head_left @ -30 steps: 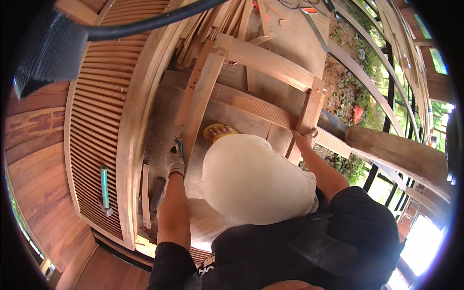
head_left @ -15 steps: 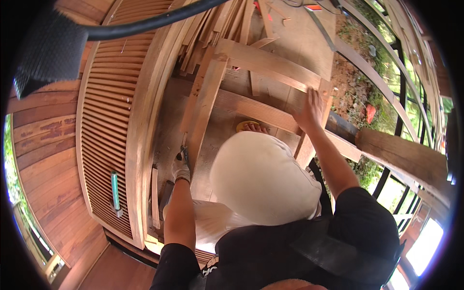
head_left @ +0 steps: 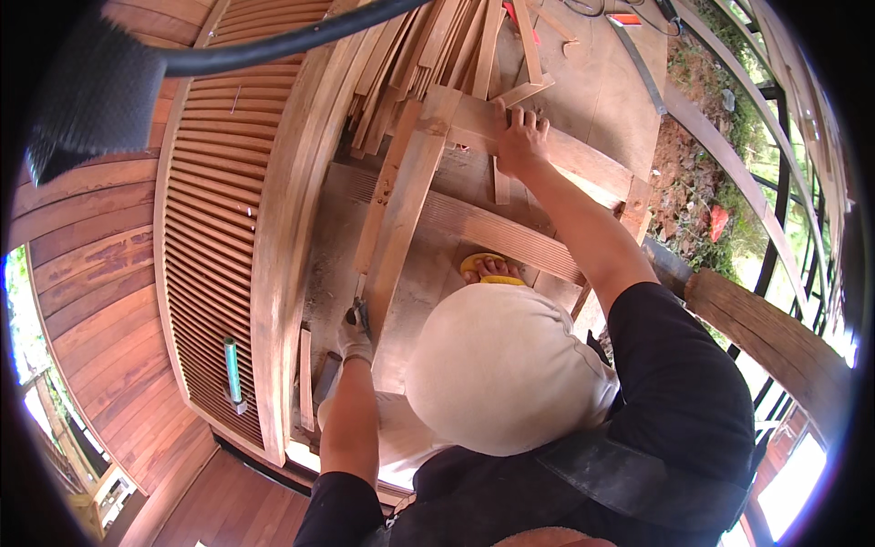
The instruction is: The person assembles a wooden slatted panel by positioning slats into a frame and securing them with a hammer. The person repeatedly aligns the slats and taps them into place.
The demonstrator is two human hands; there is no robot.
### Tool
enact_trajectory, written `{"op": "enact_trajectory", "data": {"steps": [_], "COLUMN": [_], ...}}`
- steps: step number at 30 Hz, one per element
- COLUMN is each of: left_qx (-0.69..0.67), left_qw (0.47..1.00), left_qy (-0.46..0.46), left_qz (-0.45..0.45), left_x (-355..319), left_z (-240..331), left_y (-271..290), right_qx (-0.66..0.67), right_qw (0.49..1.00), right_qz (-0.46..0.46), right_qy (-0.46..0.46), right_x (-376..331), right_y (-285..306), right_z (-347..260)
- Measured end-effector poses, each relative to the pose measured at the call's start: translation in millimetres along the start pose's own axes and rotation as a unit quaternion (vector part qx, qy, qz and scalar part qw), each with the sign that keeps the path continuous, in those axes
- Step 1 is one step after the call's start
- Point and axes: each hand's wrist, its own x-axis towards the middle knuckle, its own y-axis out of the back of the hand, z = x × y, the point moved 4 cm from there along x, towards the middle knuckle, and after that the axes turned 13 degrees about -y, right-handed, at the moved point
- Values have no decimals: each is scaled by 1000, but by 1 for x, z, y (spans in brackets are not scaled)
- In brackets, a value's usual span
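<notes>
A wooden frame (head_left: 407, 214) of thick planks lies in front of me, its long left plank running away from me. My right hand (head_left: 523, 144) reaches across and grips the frame's far crosspiece, fingers curled over its far edge, near the left corner. My left hand (head_left: 355, 335), in a pale glove, is closed beside the near end of the left plank. It holds a small dark thing whose kind I cannot make out. Between the hands rises my bent knee in cream trousers (head_left: 501, 369). Beyond it show toes on a yellow sandal (head_left: 492, 267).
A slatted wooden panel (head_left: 205, 228) stands on the left, with a green-handled tool (head_left: 233, 374) on it. Several loose wood strips (head_left: 428, 55) lie at the back. A grooved board (head_left: 497, 230) crosses the frame. A thick timber (head_left: 766, 319) is at right.
My right hand has moved left along the far crosspiece, from resting at the right corner to gripping near the left one. My left hand stays by the plank's near end. The view has shifted slightly.
</notes>
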Motion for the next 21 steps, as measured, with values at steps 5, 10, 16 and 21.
{"op": "enact_trajectory", "data": {"steps": [5,10,16,21], "left_qx": [-20,-165,-179,229], "left_qw": [1000,986,976,909], "left_qy": [-20,-34,-75,-327], "left_qz": [-11,-5,100,121], "left_x": [9,18,22,41], "left_z": [-6,-63,-28,212], "left_y": [-10,-35,-20,42], "right_qx": [49,118,150,166], "right_qw": [999,992,955,970], "right_qz": [8,-30,-257,-178], "right_qy": [-3,32,-2,-31], "right_x": [0,14,72,63], "right_y": [1,18,3,17], "right_z": [13,16,17,23]}}
